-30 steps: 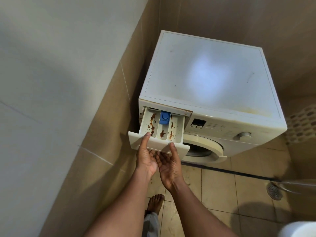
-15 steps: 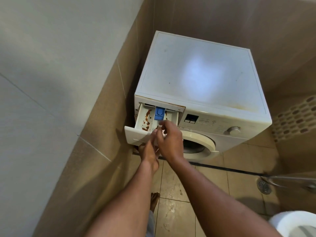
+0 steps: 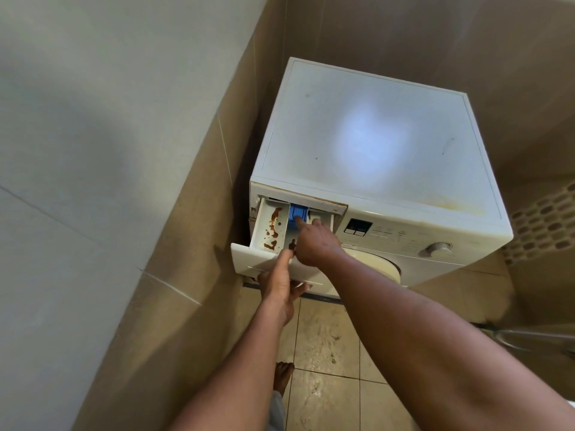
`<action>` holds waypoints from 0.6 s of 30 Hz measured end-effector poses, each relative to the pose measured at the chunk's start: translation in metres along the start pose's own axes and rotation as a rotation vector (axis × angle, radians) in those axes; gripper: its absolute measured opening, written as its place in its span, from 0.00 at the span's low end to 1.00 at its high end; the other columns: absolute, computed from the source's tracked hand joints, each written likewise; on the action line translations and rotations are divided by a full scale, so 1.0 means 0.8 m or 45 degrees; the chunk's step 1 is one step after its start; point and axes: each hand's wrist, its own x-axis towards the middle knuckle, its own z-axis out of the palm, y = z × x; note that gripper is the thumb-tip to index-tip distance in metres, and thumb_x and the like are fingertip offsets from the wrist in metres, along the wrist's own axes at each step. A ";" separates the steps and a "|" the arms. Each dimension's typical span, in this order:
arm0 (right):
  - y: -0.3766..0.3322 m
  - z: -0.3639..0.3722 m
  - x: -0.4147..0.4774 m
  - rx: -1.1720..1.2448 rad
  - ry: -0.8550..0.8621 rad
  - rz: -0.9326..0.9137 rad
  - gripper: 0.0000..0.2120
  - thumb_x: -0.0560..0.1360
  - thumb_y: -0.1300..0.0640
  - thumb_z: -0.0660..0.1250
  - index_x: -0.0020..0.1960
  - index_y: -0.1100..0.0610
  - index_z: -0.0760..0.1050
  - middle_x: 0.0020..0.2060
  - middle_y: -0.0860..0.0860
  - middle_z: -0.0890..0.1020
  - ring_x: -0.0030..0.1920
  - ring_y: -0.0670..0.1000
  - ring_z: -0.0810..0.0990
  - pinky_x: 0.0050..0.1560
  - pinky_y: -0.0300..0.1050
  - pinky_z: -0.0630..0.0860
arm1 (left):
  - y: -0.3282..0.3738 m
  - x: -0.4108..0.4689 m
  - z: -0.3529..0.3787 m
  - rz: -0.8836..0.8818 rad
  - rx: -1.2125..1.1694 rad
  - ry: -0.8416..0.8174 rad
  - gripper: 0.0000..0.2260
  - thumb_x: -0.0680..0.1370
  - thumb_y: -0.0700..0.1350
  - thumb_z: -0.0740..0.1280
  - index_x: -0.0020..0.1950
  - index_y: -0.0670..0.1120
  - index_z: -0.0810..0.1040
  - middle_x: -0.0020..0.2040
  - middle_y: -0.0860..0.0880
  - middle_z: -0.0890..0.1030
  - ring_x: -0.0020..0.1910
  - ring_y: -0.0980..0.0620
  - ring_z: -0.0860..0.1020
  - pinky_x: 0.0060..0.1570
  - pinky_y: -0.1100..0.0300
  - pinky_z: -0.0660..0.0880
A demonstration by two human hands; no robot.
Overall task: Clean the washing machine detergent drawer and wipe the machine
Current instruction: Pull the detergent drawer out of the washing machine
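The white washing machine (image 3: 373,135) stands in a tiled corner, its top smudged and stained yellow near the front right. Its detergent drawer (image 3: 268,225) is pulled out at the upper left and its compartments are spotted with brown residue. My left hand (image 3: 280,284) grips the drawer's front panel, thumb on the top edge and fingers underneath. My right hand (image 3: 314,244) reaches into the drawer, and its outstretched index finger presses the blue tab (image 3: 297,211) in the middle compartment.
The tiled wall (image 3: 186,213) runs close along the drawer's left side. A display (image 3: 357,227) and a round dial (image 3: 435,248) sit on the front panel above the round door (image 3: 373,265). My bare foot (image 3: 283,374) stands on the tile floor; a metal pipe (image 3: 529,337) lies at right.
My right hand left the underside of the drawer front, rose over it and reached in to the blue tab. My left hand kept its hold on the front panel.
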 end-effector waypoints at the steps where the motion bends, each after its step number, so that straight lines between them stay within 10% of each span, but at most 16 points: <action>1: 0.001 0.000 0.002 -0.009 -0.010 -0.001 0.37 0.78 0.55 0.65 0.80 0.49 0.49 0.73 0.60 0.65 0.73 0.61 0.64 0.68 0.58 0.69 | 0.000 0.001 0.001 0.002 0.003 0.000 0.28 0.72 0.50 0.75 0.69 0.45 0.71 0.57 0.38 0.80 0.55 0.41 0.82 0.52 0.45 0.83; 18: 0.005 -0.009 -0.005 -0.014 -0.046 0.012 0.38 0.77 0.51 0.65 0.80 0.46 0.48 0.72 0.58 0.67 0.71 0.60 0.67 0.65 0.57 0.72 | 0.017 -0.018 0.009 0.029 0.048 0.038 0.26 0.74 0.47 0.73 0.69 0.43 0.69 0.56 0.38 0.78 0.54 0.41 0.80 0.53 0.44 0.83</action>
